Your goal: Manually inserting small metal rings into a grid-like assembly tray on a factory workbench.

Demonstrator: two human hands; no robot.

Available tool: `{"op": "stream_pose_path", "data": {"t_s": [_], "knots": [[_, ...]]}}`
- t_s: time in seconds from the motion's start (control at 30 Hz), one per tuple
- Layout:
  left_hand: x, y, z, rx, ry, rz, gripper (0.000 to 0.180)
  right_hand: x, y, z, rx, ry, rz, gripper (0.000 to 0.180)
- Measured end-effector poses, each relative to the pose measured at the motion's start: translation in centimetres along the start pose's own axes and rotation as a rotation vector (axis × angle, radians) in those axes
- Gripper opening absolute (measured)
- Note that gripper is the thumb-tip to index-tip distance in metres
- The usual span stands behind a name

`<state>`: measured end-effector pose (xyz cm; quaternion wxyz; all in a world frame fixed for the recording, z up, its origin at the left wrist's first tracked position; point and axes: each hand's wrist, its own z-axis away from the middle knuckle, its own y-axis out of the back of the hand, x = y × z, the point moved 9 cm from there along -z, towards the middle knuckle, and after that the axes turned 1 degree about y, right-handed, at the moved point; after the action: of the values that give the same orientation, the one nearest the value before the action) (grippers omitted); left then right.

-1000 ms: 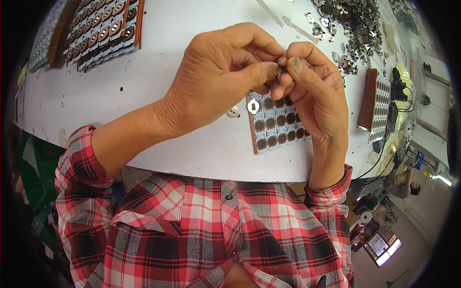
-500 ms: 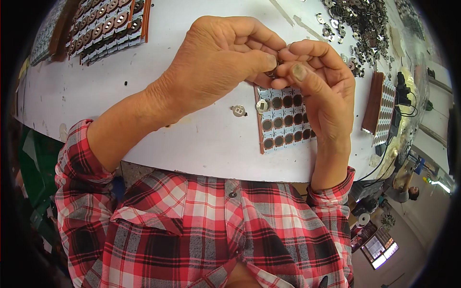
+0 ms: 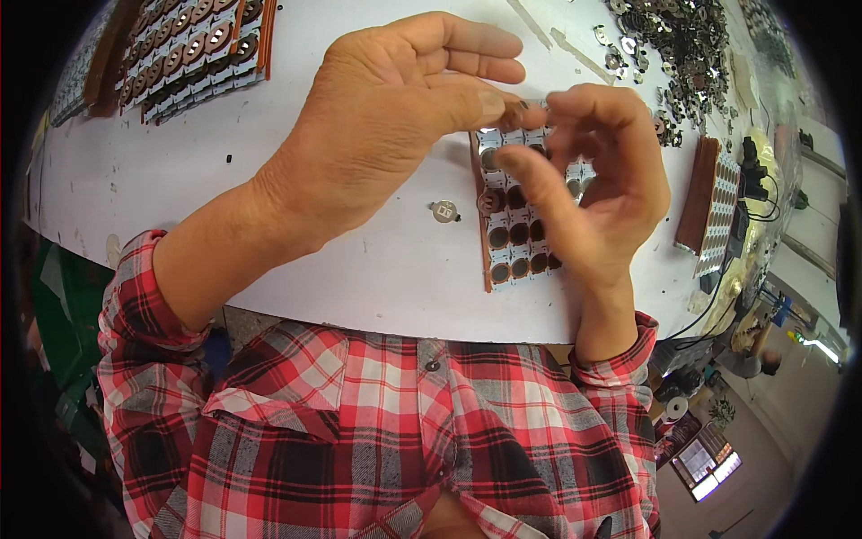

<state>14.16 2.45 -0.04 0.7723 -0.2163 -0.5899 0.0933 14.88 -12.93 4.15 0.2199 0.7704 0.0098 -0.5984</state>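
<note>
My left hand pinches a small dark metal piece between thumb and forefinger, its other fingers stretched out. The piece is mostly covered, so its exact kind does not show. Just right of it, my right hand is slightly blurred, its thumb and fingers apart and holding nothing. Beneath both hands lies a panel of small circuit boards with rows of dark round spots; my right hand covers part of it. A loose round silver metal clip rests on the table left of the panel.
A large heap of metal clips spreads over the far right of the white table. Stacked circuit-board panels stand at the far left, another stack at the right. Black cables lie beyond the right stack.
My right hand has drawn away from the left and its fingers have opened. The small metal piece stays in my left hand, whose outer fingers have straightened.
</note>
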Motion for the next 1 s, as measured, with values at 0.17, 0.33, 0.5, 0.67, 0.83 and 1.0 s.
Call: {"op": "stream_pose_path", "data": {"t_s": [0.17,0.33,0.5,0.67,0.83,1.0], "knots": [[-0.5,-0.8,0.2,-0.140,0.026,0.061,0.039,-3.7,-0.8,0.4,0.023,0.465,0.397,0.037],[-0.1,-0.4,0.1,-0.118,0.029,0.009,0.037,-2.0,-0.4,-0.3,0.015,0.356,0.198,0.040],[-0.4,0.0,0.1,-0.064,0.049,-0.103,0.036,-0.8,-0.5,0.2,0.036,0.132,0.140,0.040],[-0.3,-0.3,0.0,-0.077,0.029,-0.061,0.035,0.0,0.4,0.3,0.096,0.011,0.099,0.033],[-0.4,-0.5,0.1,-0.062,0.055,-0.072,0.031,-1.8,1.0,0.4,0.107,0.311,0.245,0.022],[3.0,-4.8,3.4,-0.223,-0.817,-1.097,0.034,0.4,4.9,-0.4,0.107,-0.046,-0.057,0.015]]}}
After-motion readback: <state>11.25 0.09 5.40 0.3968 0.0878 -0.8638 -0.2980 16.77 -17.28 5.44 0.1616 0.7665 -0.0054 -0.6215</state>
